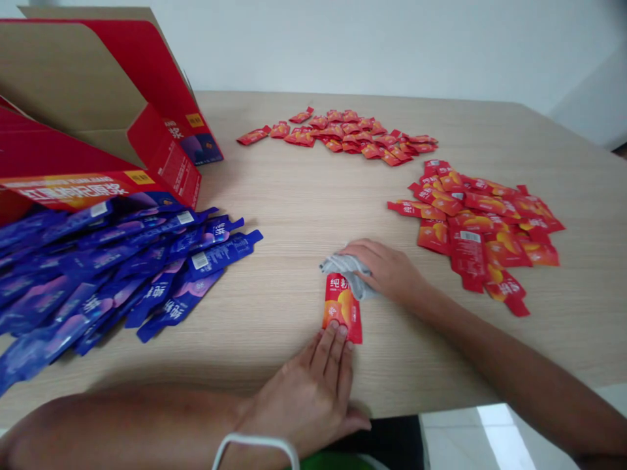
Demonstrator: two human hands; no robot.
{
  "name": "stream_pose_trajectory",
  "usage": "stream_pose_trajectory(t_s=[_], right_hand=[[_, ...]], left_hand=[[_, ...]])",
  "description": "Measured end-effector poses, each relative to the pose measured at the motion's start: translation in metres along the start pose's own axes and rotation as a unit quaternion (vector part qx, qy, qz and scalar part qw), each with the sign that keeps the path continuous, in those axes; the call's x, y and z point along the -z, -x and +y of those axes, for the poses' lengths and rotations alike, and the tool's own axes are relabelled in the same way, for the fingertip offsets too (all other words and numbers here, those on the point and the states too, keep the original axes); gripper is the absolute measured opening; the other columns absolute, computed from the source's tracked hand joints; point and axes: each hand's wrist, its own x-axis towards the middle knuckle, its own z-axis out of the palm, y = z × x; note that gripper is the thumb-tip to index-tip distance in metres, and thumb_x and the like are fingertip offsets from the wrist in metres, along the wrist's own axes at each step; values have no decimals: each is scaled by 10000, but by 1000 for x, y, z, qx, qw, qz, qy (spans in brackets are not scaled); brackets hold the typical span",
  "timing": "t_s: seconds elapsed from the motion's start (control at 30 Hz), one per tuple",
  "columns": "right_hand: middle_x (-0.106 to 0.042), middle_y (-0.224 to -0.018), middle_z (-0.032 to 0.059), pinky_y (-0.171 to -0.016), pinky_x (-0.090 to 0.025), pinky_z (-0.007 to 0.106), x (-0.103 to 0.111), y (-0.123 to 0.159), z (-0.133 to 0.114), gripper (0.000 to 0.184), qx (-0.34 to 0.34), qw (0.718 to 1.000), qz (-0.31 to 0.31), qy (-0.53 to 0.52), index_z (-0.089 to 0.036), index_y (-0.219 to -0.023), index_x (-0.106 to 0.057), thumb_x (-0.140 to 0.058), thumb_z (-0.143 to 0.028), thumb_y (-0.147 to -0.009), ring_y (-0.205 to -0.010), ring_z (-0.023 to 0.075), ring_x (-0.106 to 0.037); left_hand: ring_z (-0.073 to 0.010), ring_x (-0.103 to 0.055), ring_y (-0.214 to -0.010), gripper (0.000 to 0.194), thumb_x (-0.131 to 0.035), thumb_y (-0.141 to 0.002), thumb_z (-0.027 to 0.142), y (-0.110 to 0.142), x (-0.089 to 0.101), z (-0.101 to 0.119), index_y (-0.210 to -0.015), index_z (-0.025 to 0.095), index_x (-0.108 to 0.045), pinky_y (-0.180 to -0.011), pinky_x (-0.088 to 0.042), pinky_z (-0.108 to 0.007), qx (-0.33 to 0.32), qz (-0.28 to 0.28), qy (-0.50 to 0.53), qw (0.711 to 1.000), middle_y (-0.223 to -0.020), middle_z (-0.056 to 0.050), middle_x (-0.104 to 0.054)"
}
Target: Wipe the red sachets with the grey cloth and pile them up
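A red pouch (343,307) with orange fruit printed on it lies flat on the table in front of me, its top end covered by a grey cloth. My left hand (318,385) presses its outstretched fingertips on the pouch's near end, without gripping it. Bunched under the fingers of my right hand (386,267), the grey cloth (347,266) rests over the pouch's far end. The right fingertips are partly hidden by the cloth.
At the left, many blue pouches (122,261) lie heaped before an open red cardboard box (166,156). A pile of red pouches (490,222) sits to the right. Smaller-looking red pouches (353,134) are spread along the back of the wooden table (284,196).
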Motion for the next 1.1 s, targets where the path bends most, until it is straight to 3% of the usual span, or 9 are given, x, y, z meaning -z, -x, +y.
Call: stream_pose_trajectory(t_s=[0.17, 0.3, 0.4, 0.6, 0.7, 0.77, 0.87, 0.93, 1.1], right_hand=[[-600, -1261, 131, -947, -567, 402, 8, 11, -19, 354, 11, 995, 93, -17, -207, -1305, -556, -567, -279, -958, -1173, 275, -601], [-623, -1221, 115, -898, -588, 380, -2, 20, -43, 343, 99, 993, -49, -29, -194, -1264, -580, -602, -303, -939, -1091, 248, -638], [-621, -1240, 98, -887, -595, 376, -7, 15, -38, 330, 79, 992, -99, -11, -222, -1258, -579, -617, -270, -933, -1114, 238, -641], [-604, -1235, 115, -839, -610, 414, 5, -1, 2, 305, -32, 998, -6, 60, -232, -1287, -563, -534, -284, -988, -1112, 274, -640], [-596, -1262, 131, -918, -583, 454, 12, 5, -3, 352, -31, 994, 85, 63, -239, -1334, -542, -522, -284, -985, -1167, 301, -613], [-599, -1275, 134, -965, -562, 450, 11, 14, -19, 385, 21, 994, 105, 28, -242, -1359, -523, -532, -312, -980, -1187, 298, -604], [-637, -1245, 108, -926, -574, 390, 1, 23, -44, 384, 137, 990, -13, -14, -254, -1352, -529, -546, -328, -976, -1135, 261, -636], [-654, -1229, 88, -905, -579, 363, -8, 21, -48, 354, 159, 983, -93, -11, -255, -1320, -551, -563, -287, -967, -1115, 242, -649], [-627, -1251, 103, -907, -587, 411, -6, 1, -15, 323, 14, 998, -42, 41, -244, -1293, -559, -552, -247, -970, -1141, 259, -640]], left_hand=[[-357, -607, -1274, 886, -474, -899, 778, 3, 2, 5, -1241, -19, -657, -1090, -441, -434, 23, 2, -3, 1000, -1308, -256, -652], [-350, -635, -1232, 770, -461, -963, 690, 6, 3, 11, -1212, -3, -685, -1097, -418, -453, 24, 15, -19, 999, -1243, -224, -698], [-343, -639, -1226, 735, -444, -991, 648, 8, 3, 12, -1234, -5, -678, -1083, -424, -457, 16, 5, -27, 999, -1247, -226, -696], [-358, -645, -1213, 797, -497, -935, 710, 5, 1, 8, -1213, -12, -685, -1044, -462, -462, -8, -7, -26, 1000, -1213, -242, -706], [-386, -648, -1198, 753, -546, -940, 651, 5, 2, 7, -1213, -41, -669, -1019, -472, -494, -18, -12, -28, 999, -1211, -274, -694], [-395, -653, -1184, 727, -563, -944, 609, 4, 5, 7, -1221, -58, -654, -1009, -472, -509, -23, -11, -29, 999, -1210, -292, -688], [-359, -697, -1091, 630, -557, -963, 527, 2, 10, 8, -1213, -42, -657, -988, -477, -508, -20, -30, -23, 999, -1154, -274, -714], [-349, -704, -1068, 571, -558, -968, 472, 1, 12, 9, -1205, -38, -660, -992, -469, -514, -17, -42, -26, 999, -1138, -268, -720], [-384, -665, -1170, 514, -590, -954, 403, 4, 5, 12, -1208, -40, -649, -1047, -418, -550, -11, -12, -49, 999, -1191, -285, -699]])
